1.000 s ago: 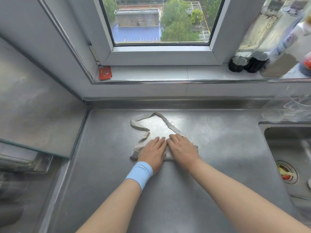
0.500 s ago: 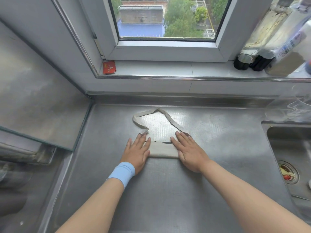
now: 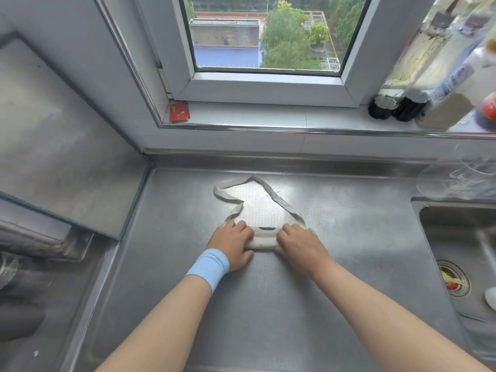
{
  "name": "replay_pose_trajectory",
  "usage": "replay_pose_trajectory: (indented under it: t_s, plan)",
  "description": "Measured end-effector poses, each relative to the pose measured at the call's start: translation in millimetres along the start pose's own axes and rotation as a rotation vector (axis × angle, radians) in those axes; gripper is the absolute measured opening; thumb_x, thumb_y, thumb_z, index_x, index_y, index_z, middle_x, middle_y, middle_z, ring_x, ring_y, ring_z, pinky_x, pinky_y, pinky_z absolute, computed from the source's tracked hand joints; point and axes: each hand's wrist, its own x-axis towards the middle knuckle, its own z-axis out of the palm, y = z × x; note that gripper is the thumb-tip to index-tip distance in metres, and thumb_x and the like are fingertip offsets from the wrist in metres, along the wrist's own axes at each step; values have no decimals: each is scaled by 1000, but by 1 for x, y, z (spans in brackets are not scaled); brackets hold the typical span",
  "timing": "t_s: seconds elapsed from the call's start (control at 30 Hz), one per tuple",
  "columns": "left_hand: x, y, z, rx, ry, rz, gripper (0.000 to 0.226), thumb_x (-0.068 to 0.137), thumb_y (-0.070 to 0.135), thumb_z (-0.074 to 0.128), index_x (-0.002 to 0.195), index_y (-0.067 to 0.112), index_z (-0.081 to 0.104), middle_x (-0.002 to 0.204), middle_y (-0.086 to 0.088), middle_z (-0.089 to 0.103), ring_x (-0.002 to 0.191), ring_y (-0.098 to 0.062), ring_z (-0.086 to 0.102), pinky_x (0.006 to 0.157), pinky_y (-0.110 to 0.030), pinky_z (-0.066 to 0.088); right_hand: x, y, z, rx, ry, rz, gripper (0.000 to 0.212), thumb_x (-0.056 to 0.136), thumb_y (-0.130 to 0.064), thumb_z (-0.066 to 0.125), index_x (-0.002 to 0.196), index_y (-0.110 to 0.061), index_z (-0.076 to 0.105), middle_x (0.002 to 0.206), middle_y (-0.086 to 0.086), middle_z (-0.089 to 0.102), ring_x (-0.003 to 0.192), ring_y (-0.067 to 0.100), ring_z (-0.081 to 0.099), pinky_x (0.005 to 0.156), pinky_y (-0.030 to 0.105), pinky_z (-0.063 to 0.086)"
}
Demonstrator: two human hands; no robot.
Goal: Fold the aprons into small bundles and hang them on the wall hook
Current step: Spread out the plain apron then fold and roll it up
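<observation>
Two hands, left hand [image 3: 232,245] and right hand [image 3: 300,244], each have a curled grip round an end of the rolled apron [image 3: 261,238] on the counter [image 3: 268,318] — bundling seems nearly done — and next likely comes lifting it by the strap loop [image 3: 268,189] beyond, toward a wall hook.

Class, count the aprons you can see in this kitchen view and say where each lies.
1. The apron sits rolled on the steel counter, gripped between the left hand and right hand, its strap looping toward the window. Others may lie out of view.
</observation>
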Motion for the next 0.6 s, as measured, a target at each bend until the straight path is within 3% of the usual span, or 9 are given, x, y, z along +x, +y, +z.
replay_pose_trajectory:
  t_s: [0.13,0.27,0.37,0.5,0.6]
  plan:
    - [3,-13,7,-122,83,-76,29,94,43,53,112,23,63,114,1,57,111,-25,51,84,-36,41,10,4,5,68,19,80,23,80,-31,77,73,-17,60,72,1,59,63,23,60,43,32,41]
    - [10,-14,8,-193,125,-166,26,99,41,46,108,23,62,111,3,60,106,-24,51,84,-34,41,24,13,-1,191,-126,168,29,103,-36,39,103,-14,58,103,7,61,99,30,57,75,42,46]
    - [21,-17,-3,-261,97,-200,23,99,41,44,116,28,56,121,6,60,105,-23,51,86,-34,42,33,18,-8,330,-183,229,24,104,-34,35,110,-17,50,110,7,61,101,31,56,80,41,44]
    - [34,-20,-6,-132,83,-124,23,97,40,48,118,36,57,129,6,50,113,-22,50,90,-33,34,41,21,2,190,-104,175,23,100,-29,37,116,-20,51,113,6,57,102,30,53,80,40,40]
    - [41,-12,-7,-104,162,36,33,88,14,50,111,32,64,122,4,54,113,-24,51,94,-35,37,44,14,6,182,2,55,46,89,-21,25,124,-20,56,125,7,55,113,30,53,85,38,42]
